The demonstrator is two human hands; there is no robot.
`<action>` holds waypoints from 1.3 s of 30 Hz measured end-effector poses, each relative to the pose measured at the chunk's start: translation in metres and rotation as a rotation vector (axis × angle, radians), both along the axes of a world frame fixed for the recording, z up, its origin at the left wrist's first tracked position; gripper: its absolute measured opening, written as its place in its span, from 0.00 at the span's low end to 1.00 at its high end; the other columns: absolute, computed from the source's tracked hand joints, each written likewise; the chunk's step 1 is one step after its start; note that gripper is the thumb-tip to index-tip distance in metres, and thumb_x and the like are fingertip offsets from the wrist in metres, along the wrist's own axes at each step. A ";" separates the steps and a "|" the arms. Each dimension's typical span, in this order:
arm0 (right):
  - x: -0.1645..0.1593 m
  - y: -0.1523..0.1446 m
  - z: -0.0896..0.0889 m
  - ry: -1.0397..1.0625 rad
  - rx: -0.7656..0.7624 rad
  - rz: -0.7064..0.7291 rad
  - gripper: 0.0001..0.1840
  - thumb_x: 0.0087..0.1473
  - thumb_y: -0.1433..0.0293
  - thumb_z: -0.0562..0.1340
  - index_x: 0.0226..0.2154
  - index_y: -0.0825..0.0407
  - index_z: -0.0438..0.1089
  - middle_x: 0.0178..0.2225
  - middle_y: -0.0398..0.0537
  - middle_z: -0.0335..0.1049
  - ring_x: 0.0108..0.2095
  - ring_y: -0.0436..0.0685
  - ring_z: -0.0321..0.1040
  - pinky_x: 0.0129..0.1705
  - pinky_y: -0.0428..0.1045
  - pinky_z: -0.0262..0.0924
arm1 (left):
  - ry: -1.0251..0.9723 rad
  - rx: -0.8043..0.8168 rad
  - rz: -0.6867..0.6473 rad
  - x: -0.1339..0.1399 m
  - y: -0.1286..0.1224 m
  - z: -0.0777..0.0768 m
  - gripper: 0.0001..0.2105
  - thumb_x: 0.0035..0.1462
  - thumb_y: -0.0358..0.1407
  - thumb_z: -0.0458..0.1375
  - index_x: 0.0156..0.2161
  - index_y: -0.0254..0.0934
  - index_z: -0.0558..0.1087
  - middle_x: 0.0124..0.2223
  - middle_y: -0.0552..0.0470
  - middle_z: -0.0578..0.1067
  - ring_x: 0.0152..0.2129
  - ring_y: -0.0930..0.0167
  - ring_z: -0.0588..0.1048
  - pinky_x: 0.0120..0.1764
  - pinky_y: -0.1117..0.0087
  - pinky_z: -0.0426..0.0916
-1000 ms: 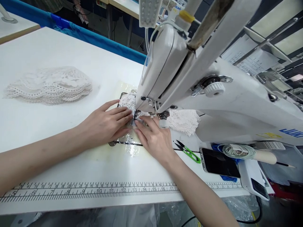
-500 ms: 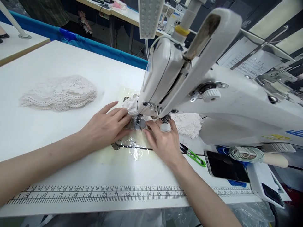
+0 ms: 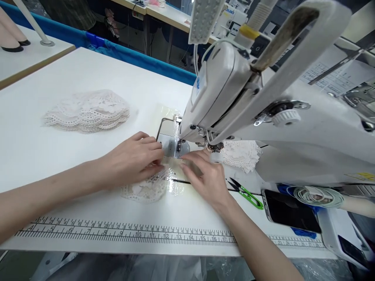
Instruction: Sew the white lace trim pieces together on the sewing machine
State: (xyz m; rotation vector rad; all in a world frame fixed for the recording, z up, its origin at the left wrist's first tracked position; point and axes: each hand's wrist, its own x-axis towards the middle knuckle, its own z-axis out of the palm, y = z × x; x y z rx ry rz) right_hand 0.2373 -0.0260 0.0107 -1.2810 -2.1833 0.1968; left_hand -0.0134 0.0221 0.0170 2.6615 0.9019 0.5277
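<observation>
My left hand (image 3: 133, 160) is closed, fingers curled toward the thumb, just left of the needle plate. From under it a small white lace piece (image 3: 146, 190) hangs toward the front of the table, partly hidden by the hand. My right hand (image 3: 206, 173) is beside the presser foot (image 3: 179, 146) of the white sewing machine (image 3: 216, 86), thumb and forefinger brought close together near the plate's front edge. Whatever those fingertips hold, if anything, is too small to make out. The metal needle plate (image 3: 170, 145) lies uncovered by fabric.
A stack of white lace pieces (image 3: 90, 111) lies on the table at left. More lace (image 3: 241, 154) sits behind the right hand under the machine arm. Green thread snips (image 3: 249, 197), a phone (image 3: 293, 210) and a printed ruler strip (image 3: 146, 234) are nearby.
The lace has left the presser foot and come forward under my left hand, baring the needle plate. My right hand stays beside the foot. The whole view has shifted slightly.
</observation>
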 end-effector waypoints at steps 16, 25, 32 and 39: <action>-0.019 -0.010 0.008 0.539 -0.602 0.123 0.08 0.56 0.74 0.64 0.39 0.47 0.69 0.32 0.39 0.70 0.32 0.51 0.67 0.34 0.47 0.64 | -0.260 -0.752 0.147 0.017 -0.014 0.005 0.20 0.58 0.55 0.62 0.44 0.40 0.73 0.40 0.51 0.80 0.36 0.64 0.79 0.35 0.68 0.70; -0.018 -0.008 0.009 0.559 -0.569 -0.022 0.10 0.56 0.73 0.66 0.40 0.47 0.68 0.30 0.38 0.69 0.28 0.50 0.67 0.33 0.49 0.63 | -0.289 -0.736 0.232 0.017 -0.014 -0.002 0.18 0.60 0.52 0.55 0.40 0.40 0.75 0.34 0.51 0.78 0.27 0.68 0.74 0.30 0.69 0.66; -0.021 -0.010 0.004 0.722 -0.601 -0.053 0.12 0.53 0.75 0.65 0.42 0.47 0.71 0.32 0.38 0.76 0.27 0.48 0.73 0.31 0.45 0.70 | -0.255 -0.674 0.198 0.020 -0.022 0.002 0.13 0.60 0.48 0.59 0.38 0.39 0.70 0.31 0.55 0.74 0.23 0.72 0.70 0.24 0.72 0.61; -0.020 -0.015 0.003 0.684 -0.435 0.017 0.06 0.57 0.74 0.65 0.37 0.48 0.73 0.33 0.40 0.78 0.33 0.51 0.79 0.37 0.47 0.77 | -0.320 0.063 -0.013 0.013 -0.021 -0.010 0.12 0.63 0.24 0.52 0.29 0.40 0.60 0.28 0.57 0.71 0.21 0.76 0.64 0.24 0.74 0.55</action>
